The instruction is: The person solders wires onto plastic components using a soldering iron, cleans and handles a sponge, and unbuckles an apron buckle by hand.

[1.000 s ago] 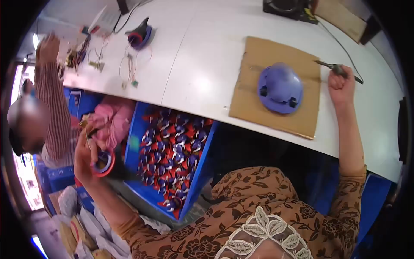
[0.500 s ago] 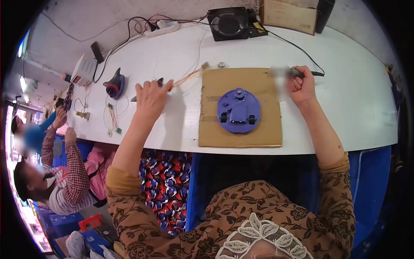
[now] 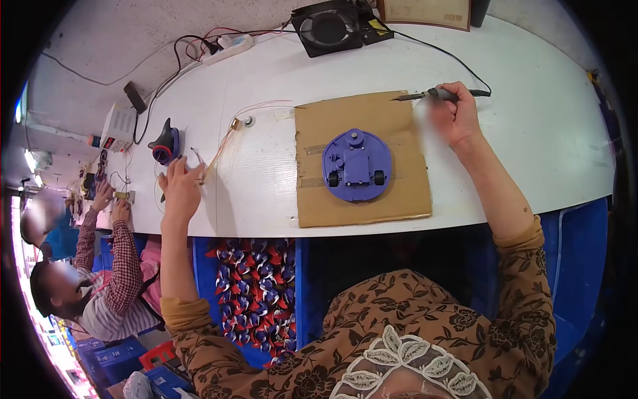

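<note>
My right hand (image 3: pixel 460 116) is closed around the handle of a soldering iron (image 3: pixel 433 94), whose tip points left over the top right of a cardboard sheet (image 3: pixel 312 209). On the cardboard lies a round purple toy base (image 3: pixel 357 166) with two black wheels. My left hand (image 3: pixel 179 191), palm down left of the board, has thin wires (image 3: pixel 222 149) running from its thumb side to a small brass-coloured piece (image 3: pixel 236 124). Part of a slim tool (image 3: pixel 195 154) shows beyond the fingers; its grip is hidden. A small round metal part (image 3: pixel 249 121) lies beside the brass piece.
A purple and black stand (image 3: pixel 164 143) is just beyond my left hand. A black fan (image 3: pixel 329 30) and power strip (image 3: pixel 229 50) are at the back. Left are a white power unit (image 3: pixel 118 126) and a co-worker's hands (image 3: pixel 103 196). A blue bin (image 3: pixel 256 292) holds red-and-blue parts.
My left hand has moved left and nearer to me, drawing the wires, brass piece and slim tool along. The view has shifted slightly. My right hand still holds the soldering iron.
</note>
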